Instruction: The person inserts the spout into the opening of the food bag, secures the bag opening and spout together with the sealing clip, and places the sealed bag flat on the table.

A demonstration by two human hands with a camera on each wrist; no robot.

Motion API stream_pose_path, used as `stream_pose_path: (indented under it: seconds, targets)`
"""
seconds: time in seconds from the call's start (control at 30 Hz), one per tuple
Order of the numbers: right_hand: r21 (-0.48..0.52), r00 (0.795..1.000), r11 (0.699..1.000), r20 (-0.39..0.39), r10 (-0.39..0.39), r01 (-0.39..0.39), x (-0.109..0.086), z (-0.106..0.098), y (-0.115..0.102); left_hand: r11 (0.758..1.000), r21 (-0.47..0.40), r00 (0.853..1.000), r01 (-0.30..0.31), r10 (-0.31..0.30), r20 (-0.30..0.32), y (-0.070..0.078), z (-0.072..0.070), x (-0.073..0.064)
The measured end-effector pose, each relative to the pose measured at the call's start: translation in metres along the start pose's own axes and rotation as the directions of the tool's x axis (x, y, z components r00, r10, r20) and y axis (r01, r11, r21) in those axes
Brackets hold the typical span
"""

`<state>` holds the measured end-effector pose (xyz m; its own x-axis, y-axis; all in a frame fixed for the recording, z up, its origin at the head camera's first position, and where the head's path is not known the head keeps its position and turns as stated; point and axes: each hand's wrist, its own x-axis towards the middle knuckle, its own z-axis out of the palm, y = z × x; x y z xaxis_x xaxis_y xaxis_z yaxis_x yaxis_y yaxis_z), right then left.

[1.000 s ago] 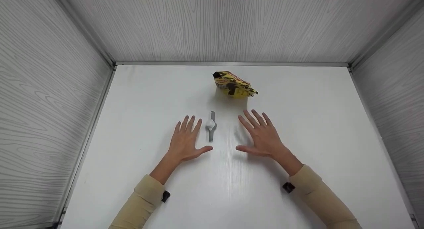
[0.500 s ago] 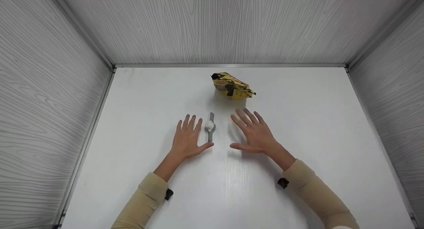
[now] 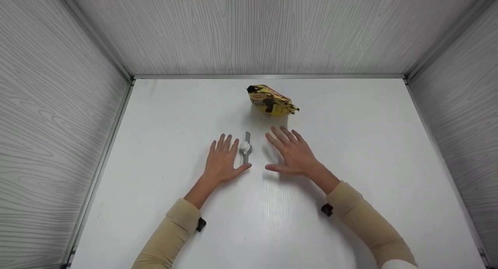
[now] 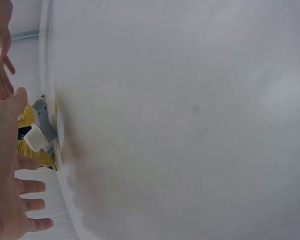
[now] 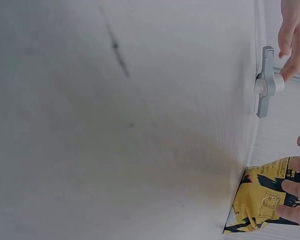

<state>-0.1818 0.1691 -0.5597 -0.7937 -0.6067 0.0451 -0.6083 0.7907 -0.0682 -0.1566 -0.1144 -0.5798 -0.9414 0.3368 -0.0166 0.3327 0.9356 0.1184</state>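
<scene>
A slim grey bar with a white round cap at its middle [image 3: 246, 148], which looks like a bag clip with a spout, lies on the white table. My left hand [image 3: 221, 164] is just left of it, fingers spread, the thumb by its near end; whether they touch I cannot tell. To the clip's right, my right hand [image 3: 293, 154] is spread with nothing in it. Beyond both hands a yellow and black snack bag [image 3: 272, 102] stands on the table. In the right wrist view the clip [image 5: 265, 82] and the bag [image 5: 260, 195] appear sideways, partly behind fingers.
The white table [image 3: 155, 117] is bounded by wood-grain panels: a back wall [image 3: 264, 32], a left wall [image 3: 46, 125] and a right wall [image 3: 467, 105]. Each wrist carries a small black device [image 3: 327, 210].
My right hand has drifted left, closer to the clip. The left hand has shifted slightly right, its thumb now nearer the clip's lower end. Clip and bag stay in place.
</scene>
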Motion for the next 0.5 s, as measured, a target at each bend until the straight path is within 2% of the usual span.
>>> stream_pose_path:
  seconds: [0.5]
  targets:
    - [-0.047, 0.996, 0.998, 0.077, -0.034, 0.038, 0.019, 0.002, 0.002, 1.0, 0.014, 1.0, -0.016, 0.017, -0.019, 0.002, 0.003, 0.006]
